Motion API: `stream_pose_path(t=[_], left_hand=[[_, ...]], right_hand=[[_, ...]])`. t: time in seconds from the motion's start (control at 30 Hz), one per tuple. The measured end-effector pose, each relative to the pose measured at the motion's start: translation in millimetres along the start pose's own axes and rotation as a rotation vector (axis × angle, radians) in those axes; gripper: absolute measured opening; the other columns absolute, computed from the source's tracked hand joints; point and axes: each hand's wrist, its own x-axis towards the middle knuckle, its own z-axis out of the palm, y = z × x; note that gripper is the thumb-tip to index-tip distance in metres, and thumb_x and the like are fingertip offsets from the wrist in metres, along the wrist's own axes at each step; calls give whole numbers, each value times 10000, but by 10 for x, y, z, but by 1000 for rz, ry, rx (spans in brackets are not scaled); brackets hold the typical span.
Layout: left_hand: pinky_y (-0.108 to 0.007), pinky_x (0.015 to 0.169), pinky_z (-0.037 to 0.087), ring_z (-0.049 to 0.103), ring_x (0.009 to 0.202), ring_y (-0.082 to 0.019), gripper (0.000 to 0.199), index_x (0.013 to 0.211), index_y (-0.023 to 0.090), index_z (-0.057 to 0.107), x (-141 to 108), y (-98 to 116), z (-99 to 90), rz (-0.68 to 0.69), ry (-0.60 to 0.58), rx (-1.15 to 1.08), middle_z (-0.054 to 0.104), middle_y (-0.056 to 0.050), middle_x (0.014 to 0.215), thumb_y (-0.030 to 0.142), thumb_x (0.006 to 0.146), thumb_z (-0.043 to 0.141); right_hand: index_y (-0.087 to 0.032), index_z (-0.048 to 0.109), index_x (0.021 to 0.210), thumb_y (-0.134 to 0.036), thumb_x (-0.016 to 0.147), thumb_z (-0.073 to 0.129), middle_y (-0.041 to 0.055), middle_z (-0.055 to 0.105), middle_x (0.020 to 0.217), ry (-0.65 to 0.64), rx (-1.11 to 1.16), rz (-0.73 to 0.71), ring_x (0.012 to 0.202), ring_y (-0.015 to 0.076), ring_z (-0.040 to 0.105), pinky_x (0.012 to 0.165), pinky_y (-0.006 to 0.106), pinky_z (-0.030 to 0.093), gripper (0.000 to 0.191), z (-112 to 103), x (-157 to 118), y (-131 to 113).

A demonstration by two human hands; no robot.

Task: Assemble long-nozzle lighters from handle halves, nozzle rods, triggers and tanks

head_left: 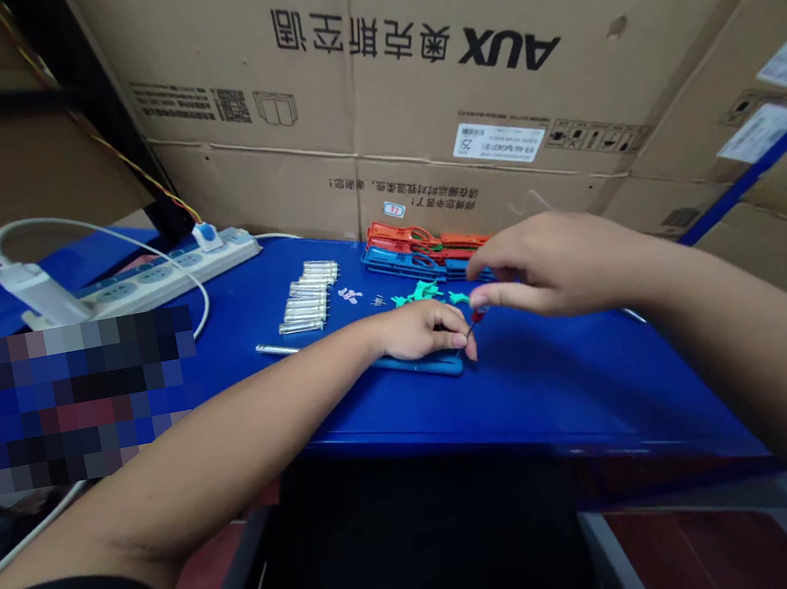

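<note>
While both hands meet near the middle of the blue bench point(533, 392), the left hand point(419, 330) has its fingers curled closed around a thin dark pin point(471, 331), just above a blue plastic strip point(421, 365). The right hand's point(556, 264) fingers close in on the pin's small red end point(478, 316), though whether they grip it is hidden. Silver metal tubes point(308, 296) lie left, with red and blue clips point(423, 249) farther off.

Metal pins point(308, 297) beyond the left hand point(419, 330)
</note>
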Motion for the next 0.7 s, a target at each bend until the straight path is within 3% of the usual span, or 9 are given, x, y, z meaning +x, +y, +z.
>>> stream_pose_path(t=[0.07,0.13,0.23,0.37,0.53,0.6,0.7], left_hand=[[-249,912,442,621,883,-139,256,900,181,762,1,4,-4,5,3,10,713,-42,911,333,958,564],[-242,911,441,615,900,-142,259,899,185,766,-6,19,-13,0,0,34,710,-43,915,339,957,567],[-245,904,442,610,935,-150,231,958,193,766,-21,48,-25,-14,6,93,711,-44,945,326,951,577],[-265,875,456,618,928,-153,243,1097,214,744,-29,62,-10,-20,-23,117,719,-44,1001,329,945,593],[-279,898,463,630,925,-151,249,1031,207,762,-18,17,20,-9,14,43,724,-51,986,367,951,588],[-284,916,461,633,928,-149,241,987,189,764,-15,4,17,-3,-10,22,722,-53,967,340,955,579],[-283,911,463,627,925,-152,230,966,177,765,-15,12,4,-20,-7,23,709,-54,930,315,947,582]], right_hand=[[-196,719,1050,-403,953,467,92,729,949,4,120,-168,804,198,647,665,291,408,340,-31,-36,39],[-183,719,1009,-327,947,459,96,725,944,4,147,-209,804,191,643,683,291,415,304,-31,-43,60],[-163,730,870,-333,953,443,101,714,825,11,21,-83,715,192,615,629,296,372,344,21,0,40],[-158,728,721,-444,991,366,96,688,680,-14,-147,31,592,169,551,564,296,272,534,100,64,-52],[-172,734,696,-552,1000,284,107,691,673,9,-180,175,608,183,567,542,294,227,663,102,66,-111],[-178,746,816,-529,986,358,105,716,775,-11,-90,93,678,195,600,567,291,290,551,78,41,-69],[-190,695,1098,-399,946,490,104,714,1039,-44,141,-167,853,202,629,677,294,397,330,53,-2,15]])
